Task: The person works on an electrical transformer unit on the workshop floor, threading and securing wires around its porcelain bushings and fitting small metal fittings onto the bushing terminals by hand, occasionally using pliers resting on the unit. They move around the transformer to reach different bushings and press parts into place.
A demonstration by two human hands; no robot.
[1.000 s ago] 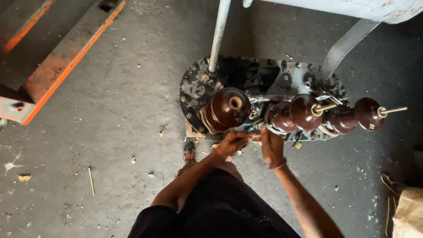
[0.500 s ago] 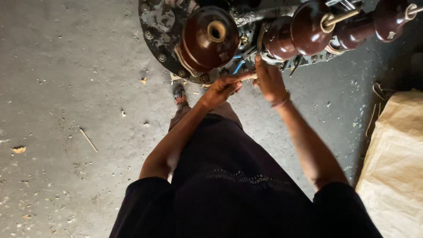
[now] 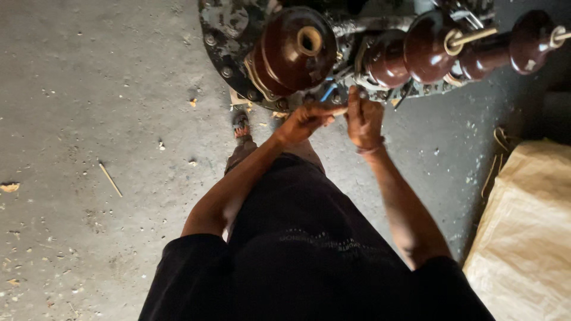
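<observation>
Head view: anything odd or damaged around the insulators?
Mostly wear: the round flange plate looks grimy, with patchy paint. Scraps and a thin stick litter the concrete floor. The brown insulators look intact. Both hands work just beneath them.

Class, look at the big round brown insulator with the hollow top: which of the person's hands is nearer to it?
Left. The left hand sits just below the big round insulator, almost under its rim. The right hand is off to the side, under the row of ribbed insulators.

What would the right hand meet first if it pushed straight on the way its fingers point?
Probably the grey metal base under the brown ribbed insulator; the right hand already reaches its lower edge, though depth is unclear from above.
</observation>
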